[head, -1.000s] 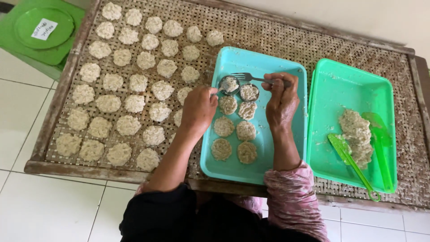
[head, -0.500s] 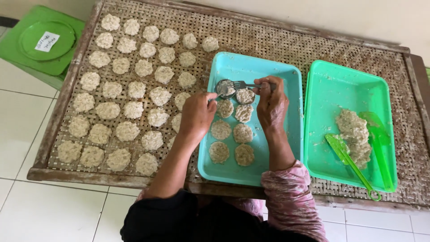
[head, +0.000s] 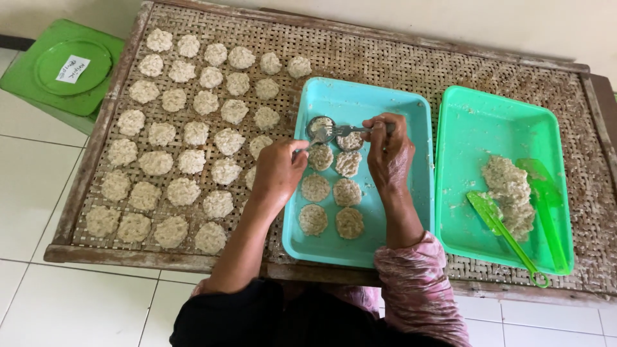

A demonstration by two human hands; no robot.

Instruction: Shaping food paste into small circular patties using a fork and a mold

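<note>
While both hands work over the turquoise tray [head: 418, 193], each grips a utensil at the tray's 12 o'clock end. The left hand [head: 279, 173] is closed around the handle of a spoon [head: 319, 136], whose bowl rests at a small round metal mould [head: 319, 125] holding pale mixture. The right hand [head: 389, 154] pinches a fork [head: 350, 130] by its handle, thumb and fingers pressed together, tines pointing toward 9 o'clock and meeting the spoon between two moulds. A second round mould [head: 350, 141] sits just beside the first.

Six flat, round, beige patties [head: 331, 193] lie in two columns in the tray, between the two forearms.

At 3 o'clock from this tray, touching it, stands a green tray [head: 479, 122] with a lump of the same pale mixture [head: 511, 193]. Two green plastic utensils lie in it: a long spatula [head: 504, 234] at the mixture's 7 o'clock side and a broader scoop [head: 546, 199] along its 3 o'clock side.

Both trays rest on a woven rattan surface [head: 398, 64] with a worn wooden frame. At 9 o'clock from the turquoise tray, rows of finished patties [head: 193, 138] cover the weave, set close but mostly apart.

At the 10 o'clock corner, below the surface on the tiled floor [head: 38, 212], stands a green square container [head: 64, 71] with a round lid; a small white rectangular label [head: 72, 68] lies on that lid.
</note>
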